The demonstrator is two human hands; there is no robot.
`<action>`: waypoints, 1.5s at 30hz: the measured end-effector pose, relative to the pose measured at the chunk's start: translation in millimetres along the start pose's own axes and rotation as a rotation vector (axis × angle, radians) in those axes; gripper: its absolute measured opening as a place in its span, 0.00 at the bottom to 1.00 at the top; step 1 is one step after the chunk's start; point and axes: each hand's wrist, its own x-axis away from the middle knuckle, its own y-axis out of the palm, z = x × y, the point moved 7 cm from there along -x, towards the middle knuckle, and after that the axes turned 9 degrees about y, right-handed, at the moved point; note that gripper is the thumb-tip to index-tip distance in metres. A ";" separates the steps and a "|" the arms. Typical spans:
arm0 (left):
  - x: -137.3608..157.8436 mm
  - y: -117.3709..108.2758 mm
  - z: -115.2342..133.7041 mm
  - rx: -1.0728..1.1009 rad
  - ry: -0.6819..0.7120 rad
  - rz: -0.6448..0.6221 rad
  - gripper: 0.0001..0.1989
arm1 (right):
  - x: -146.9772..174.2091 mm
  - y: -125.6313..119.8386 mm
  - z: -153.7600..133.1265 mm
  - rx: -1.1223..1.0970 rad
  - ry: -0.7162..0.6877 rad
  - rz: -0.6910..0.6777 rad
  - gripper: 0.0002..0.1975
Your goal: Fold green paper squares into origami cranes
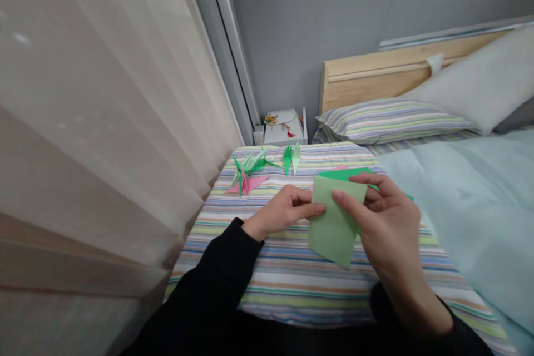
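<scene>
A folded sheet of light green paper (pixel 334 228) is held up between both hands, above a striped cloth. My left hand (pixel 287 208) pinches its left edge, thumb in front and fingers partly behind it. From the right side, my right hand (pixel 387 217) grips the same sheet, its thumb pressed on the upper front and index finger along the top corner. Behind the sheet lies darker green paper (pixel 346 173), with a bit of pink paper (pixel 341 167) showing; the held sheet hides much of this stack.
Folded paper cranes in green and pink (pixel 250 169) sit at the far left of the striped cloth (pixel 267 278). Two slim green folded pieces (pixel 291 159) lie beside them. Beyond stands a small white table (pixel 284 128) with scissors. A curtain hangs left; a pale blue quilt (pixel 471 194) lies right.
</scene>
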 end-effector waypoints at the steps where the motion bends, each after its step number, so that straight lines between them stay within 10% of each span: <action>1: -0.4 -3.7 0.7 0.006 0.038 0.035 0.21 | 1.0 5.2 -10.3 0.042 -0.030 -0.030 0.21; 7: -2.4 -33.6 -1.2 0.172 0.195 0.334 0.20 | -40.0 49.2 -40.2 0.325 -0.271 -0.260 0.15; 13: 6.5 -69.5 -9.7 0.139 0.175 0.690 0.21 | -102.9 69.1 22.7 0.107 -0.022 -0.262 0.20; 45: 29.3 -75.2 12.4 -0.034 0.293 0.676 0.24 | -62.2 76.7 20.1 0.040 -0.094 -0.472 0.13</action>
